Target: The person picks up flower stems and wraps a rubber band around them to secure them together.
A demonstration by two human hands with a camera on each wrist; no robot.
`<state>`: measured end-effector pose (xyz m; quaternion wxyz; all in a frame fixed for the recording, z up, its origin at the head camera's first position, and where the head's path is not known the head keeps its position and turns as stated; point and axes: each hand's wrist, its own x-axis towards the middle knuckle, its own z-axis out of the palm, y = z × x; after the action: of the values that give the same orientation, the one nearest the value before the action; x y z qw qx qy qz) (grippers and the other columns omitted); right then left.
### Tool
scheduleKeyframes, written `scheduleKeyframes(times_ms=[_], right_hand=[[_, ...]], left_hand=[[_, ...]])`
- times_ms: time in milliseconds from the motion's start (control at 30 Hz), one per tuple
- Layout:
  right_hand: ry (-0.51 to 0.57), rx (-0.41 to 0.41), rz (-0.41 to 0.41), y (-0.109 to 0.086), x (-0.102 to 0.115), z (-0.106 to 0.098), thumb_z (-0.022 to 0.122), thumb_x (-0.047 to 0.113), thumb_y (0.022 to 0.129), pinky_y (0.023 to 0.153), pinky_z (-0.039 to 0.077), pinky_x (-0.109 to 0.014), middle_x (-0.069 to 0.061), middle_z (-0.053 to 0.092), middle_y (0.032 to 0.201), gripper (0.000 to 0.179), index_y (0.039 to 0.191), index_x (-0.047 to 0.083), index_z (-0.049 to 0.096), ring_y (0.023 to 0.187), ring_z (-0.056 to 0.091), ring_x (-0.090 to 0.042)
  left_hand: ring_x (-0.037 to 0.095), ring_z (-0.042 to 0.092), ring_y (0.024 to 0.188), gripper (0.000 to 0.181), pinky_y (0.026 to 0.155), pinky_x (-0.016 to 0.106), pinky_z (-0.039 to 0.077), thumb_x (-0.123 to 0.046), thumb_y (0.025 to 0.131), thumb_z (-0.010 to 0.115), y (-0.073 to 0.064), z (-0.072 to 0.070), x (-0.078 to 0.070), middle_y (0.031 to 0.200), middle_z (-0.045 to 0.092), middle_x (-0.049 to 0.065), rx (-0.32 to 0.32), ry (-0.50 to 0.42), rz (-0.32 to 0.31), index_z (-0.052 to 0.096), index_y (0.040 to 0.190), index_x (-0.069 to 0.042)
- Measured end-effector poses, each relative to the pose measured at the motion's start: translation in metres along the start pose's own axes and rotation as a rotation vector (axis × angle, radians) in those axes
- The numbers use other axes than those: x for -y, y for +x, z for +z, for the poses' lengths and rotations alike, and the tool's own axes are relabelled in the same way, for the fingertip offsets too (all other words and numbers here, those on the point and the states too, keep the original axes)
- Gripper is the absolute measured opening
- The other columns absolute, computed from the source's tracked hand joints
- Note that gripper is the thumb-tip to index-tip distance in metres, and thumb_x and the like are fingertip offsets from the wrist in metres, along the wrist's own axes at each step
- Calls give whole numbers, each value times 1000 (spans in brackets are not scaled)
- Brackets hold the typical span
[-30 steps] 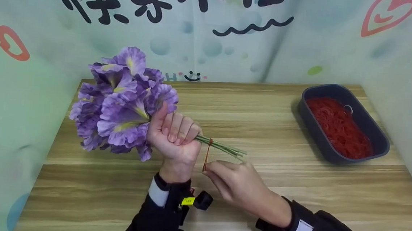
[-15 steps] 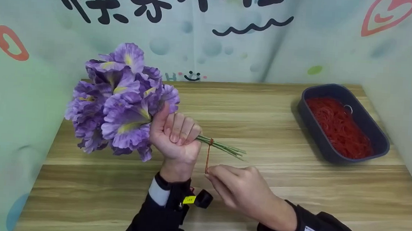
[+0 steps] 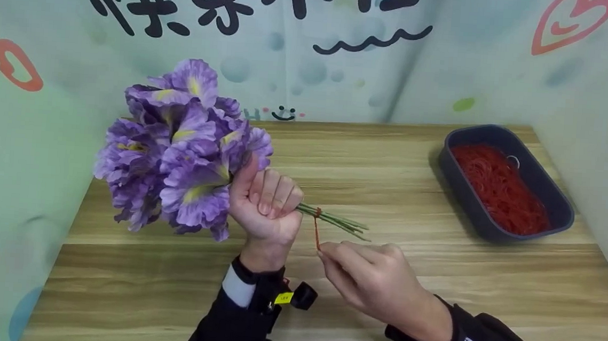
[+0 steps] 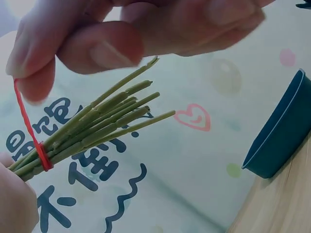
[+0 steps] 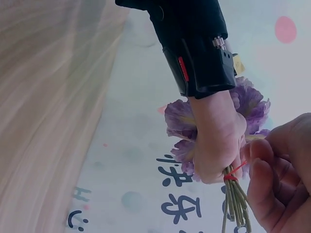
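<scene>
My left hand (image 3: 267,205) grips a bunch of purple artificial flowers (image 3: 177,145) by the stems, blooms to the left and thumb up beside them. Green stem ends (image 4: 107,116) stick out to the right of the fist. A red rubber band (image 4: 44,158) is wound round the stems just beyond the fist. Its free loop is stretched toward me, pinched between the thumb and forefinger of my right hand (image 3: 376,280). In the right wrist view the taut rubber band (image 5: 232,175) runs from the stems to those fingertips.
At the right of the wooden table (image 3: 389,171) stands a dark blue tub (image 3: 463,195) holding a heap of red rubber bands (image 3: 500,189) and a small pale ring (image 3: 513,161). A printed backdrop (image 3: 312,58) rises behind and at both sides.
My right hand has moved a little right with the pinched band loop. The left hand and bouquet have shifted slightly right, and the blooms have turned a little.
</scene>
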<state>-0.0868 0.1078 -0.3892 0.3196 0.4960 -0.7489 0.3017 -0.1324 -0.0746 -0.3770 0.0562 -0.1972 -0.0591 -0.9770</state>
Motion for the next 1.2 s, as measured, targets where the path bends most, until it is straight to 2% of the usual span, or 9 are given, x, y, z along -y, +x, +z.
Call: scheduleKeyframes(times_ms=[167,367,533,733,900,1000,1200], right_hand=[[-21,-90,-52,2,-4,-1,59,7,116,48,57,-18,2,75,69,28,97,4,80,50,68,-6],[140,-164,-67,2,-10,1,63,6,116,50,57,-15,-2,75,70,25,98,-1,79,48,66,-7],[214,-149,-11,1,-15,-7,62,12,119,48,49,-10,-1,70,70,25,102,-2,75,49,57,-4],[180,-92,57,3,-21,-22,61,19,122,46,43,-10,3,66,68,29,104,1,75,49,52,-2],[158,-103,104,6,-29,-28,60,24,123,45,38,-12,2,63,67,34,104,0,74,48,48,-3],[157,-100,127,5,-34,-29,60,26,123,44,37,-13,2,63,66,35,105,0,75,48,47,-4],[96,-59,132,4,-40,-32,58,29,123,43,37,-13,2,66,67,37,105,2,77,48,48,-3]], left_hand=[[5,3,45,78,47,18,-1,-19,106,79,-2,2,4,51,9,-7,30,27,-9,15,61,-19],[4,4,44,75,46,18,2,-19,109,75,-4,4,6,50,9,-7,104,29,-27,16,61,-19],[4,4,44,76,46,19,2,-19,108,76,-3,4,3,50,9,-8,98,45,-2,16,62,-19],[3,4,44,76,45,19,1,-19,106,78,-2,6,-1,50,9,-8,74,52,25,15,62,-20],[4,4,44,77,46,19,1,-19,106,78,-1,6,0,50,9,-8,74,55,19,15,61,-20],[4,4,44,77,46,19,1,-19,104,79,-1,5,-1,50,9,-8,48,51,22,14,62,-20],[4,3,45,78,47,18,0,-17,103,79,-1,6,-5,51,9,-8,9,13,18,14,61,-20]])
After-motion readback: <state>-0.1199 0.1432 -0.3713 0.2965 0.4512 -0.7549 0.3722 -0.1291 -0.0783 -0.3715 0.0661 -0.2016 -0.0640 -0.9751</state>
